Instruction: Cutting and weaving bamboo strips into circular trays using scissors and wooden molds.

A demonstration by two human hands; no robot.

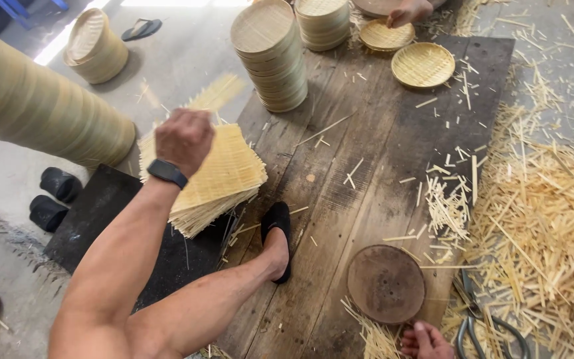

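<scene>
the left hand [184,139] is stretched out over a stack of square woven bamboo mats [224,176], fingers curled in and seemingly gripping the top of the stack — the back of the hand faces the camera, so whether it truly clamps a mat or only rests on it i cannot tell. a black wristband [167,173] sits on that wrist. the stack lies at the left edge of a worn wooden plank platform [367,133], partly over a dark mat [101,213] on the concrete floor.

the right hand [425,340] shows only at the bottom edge, fingers loosely bent and empty, just beside a round dark wooden disc [385,284] lying flat on the planks. a pair of metal shears [476,322] lies near it on the right, at the edge of a big heap of bamboo splinters [546,219].

the person's foot in a black slipper [279,229] rests on the planks between the mats and the disc.

farther off stand tall stacks of round bamboo steamer parts [270,56], and two shallow woven bamboo trays [423,65] lie flat; another person's hand [406,12] touches the farther one. a long roll of bamboo rings [41,110] lies at the left, with black shoes [54,196] near it.
</scene>
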